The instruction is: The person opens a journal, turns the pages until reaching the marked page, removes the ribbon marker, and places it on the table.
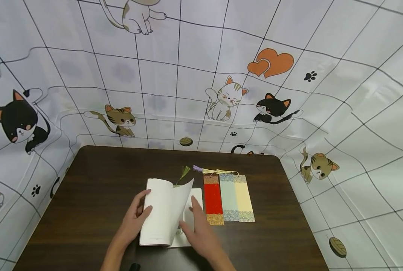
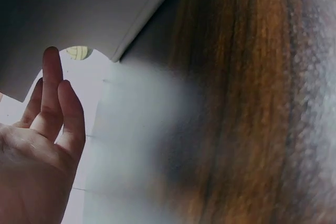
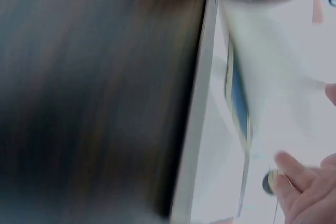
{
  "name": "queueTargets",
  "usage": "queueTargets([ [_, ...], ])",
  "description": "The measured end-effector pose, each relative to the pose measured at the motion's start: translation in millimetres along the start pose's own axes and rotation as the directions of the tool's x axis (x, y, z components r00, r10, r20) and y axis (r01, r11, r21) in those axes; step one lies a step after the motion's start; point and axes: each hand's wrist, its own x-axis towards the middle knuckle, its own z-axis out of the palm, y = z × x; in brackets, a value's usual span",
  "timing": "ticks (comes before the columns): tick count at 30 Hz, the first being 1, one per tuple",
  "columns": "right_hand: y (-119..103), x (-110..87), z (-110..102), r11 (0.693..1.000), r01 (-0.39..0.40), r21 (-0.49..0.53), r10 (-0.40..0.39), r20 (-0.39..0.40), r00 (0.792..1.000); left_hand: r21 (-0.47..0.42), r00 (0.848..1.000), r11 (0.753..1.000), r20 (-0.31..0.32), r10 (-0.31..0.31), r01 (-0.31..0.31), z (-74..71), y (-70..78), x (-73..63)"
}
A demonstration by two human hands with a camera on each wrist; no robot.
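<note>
A white-paged notebook [image 1: 159, 214] lies spread on the dark table, one page raised and curving to the right. At its left edge my left hand [image 1: 132, 217] grips it, thumb on the page. The left wrist view shows the fingers of that hand [image 2: 50, 114] against the notebook's dark underside [image 2: 100, 9]. Over the right-hand pages hovers my right hand [image 1: 203, 233], fingers extended beside the raised page and apparently holding nothing. A green tassel [image 1: 185, 172] sticks out at the notebook's top. Between the pages, a bluish strip [image 3: 239, 93] shows in the right wrist view.
Right of the notebook lie a red bookmark [image 1: 213, 199], a pale green bookmark [image 1: 228, 197] and a cream bookmark [image 1: 245, 197], with tassels at their top. A small dark object [image 1: 135, 267] is at the bottom edge. A cat-print sheet [image 1: 194, 49] surrounds the table [image 1: 96, 180].
</note>
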Motion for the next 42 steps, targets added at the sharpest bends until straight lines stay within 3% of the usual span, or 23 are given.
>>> queueTargets([
  [2, -6.6, -1.2, 9.0, 0.999, -0.012, 0.035, 0.009, 0.073, 0.997, 0.051, 0.999, 0.998, -0.015, 0.028, -0.028, -0.8, 0.9, 0.2],
  [5, -14.2, -2.5, 20.5, 0.998, 0.054, 0.015, -0.056, 0.164, 0.985, 0.137, 0.998, 0.990, -0.034, 0.048, -0.043, -2.6, 3.1, 0.4],
  [9, -21.5, -5.3, 26.9, 0.972, 0.208, -0.105, -0.182, 0.221, 0.958, 0.124, 0.999, 0.992, -0.040, -0.023, 0.028, -4.2, 5.2, -0.1],
  [13, -26.3, -3.4, 24.4, 0.934, 0.284, -0.217, -0.227, 0.256, 0.940, 0.085, 0.996, 0.993, -0.051, -0.077, 0.082, -5.2, 5.8, 0.6],
  [17, -27.9, 1.3, 18.4, 0.939, 0.304, -0.160, -0.250, 0.289, 0.924, 0.093, 0.992, 0.989, -0.068, -0.106, 0.112, -8.7, 5.0, 0.4],
  [19, -25.5, 3.1, 17.2, 0.954, 0.275, -0.123, -0.230, 0.288, 0.929, 0.121, 0.989, 0.985, -0.091, -0.113, 0.123, -11.3, 3.8, -0.2],
  [22, -18.9, 5.0, 19.0, 0.977, 0.186, -0.105, -0.155, 0.248, 0.956, 0.172, 0.987, 0.978, -0.126, -0.099, 0.120, -14.9, 1.8, -1.3],
  [27, -11.5, 8.0, 25.2, 0.997, -0.028, -0.074, 0.034, 0.076, 0.997, 0.206, 0.988, 0.972, -0.127, -0.085, 0.110, -17.9, -0.7, -4.0],
  [30, -9.0, 13.0, 26.0, 0.991, -0.136, -0.014, 0.135, -0.038, 0.990, 0.194, 0.988, 0.974, -0.125, -0.094, 0.117, -18.3, -1.4, -3.8],
  [33, -6.9, 17.6, 25.2, 0.986, -0.169, 0.000, 0.169, -0.086, 0.982, 0.179, 0.986, 0.977, -0.135, -0.094, 0.117, -18.6, -3.1, -3.5],
  [42, -5.1, 23.0, 25.8, 0.978, -0.190, 0.087, 0.194, -0.031, 0.981, 0.140, 0.980, 0.982, -0.171, -0.102, 0.126, -17.5, -6.1, -5.1],
])
